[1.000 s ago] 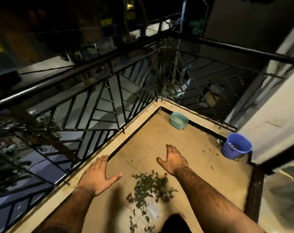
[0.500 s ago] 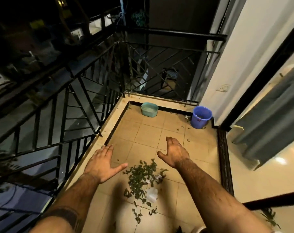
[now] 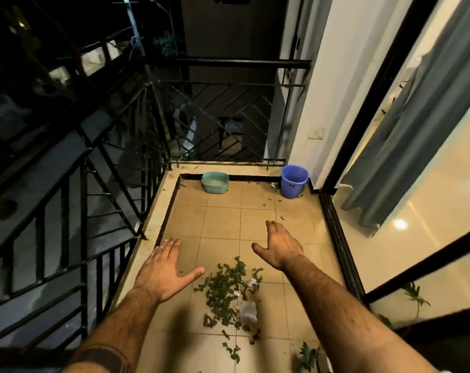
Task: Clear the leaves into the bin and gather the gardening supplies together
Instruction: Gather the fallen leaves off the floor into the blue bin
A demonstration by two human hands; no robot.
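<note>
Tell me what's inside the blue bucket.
Only a sliver of the blue bucket's inside shows past its rim: a few small green bits, likely leaves, lie in it. The near wall hides the bottom, so how much it holds cannot be told.

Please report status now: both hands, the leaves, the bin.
Left hand and right hand open, holding nothing. Leaves piled on floor between them. Blue bin in far corner; path clear.
</note>
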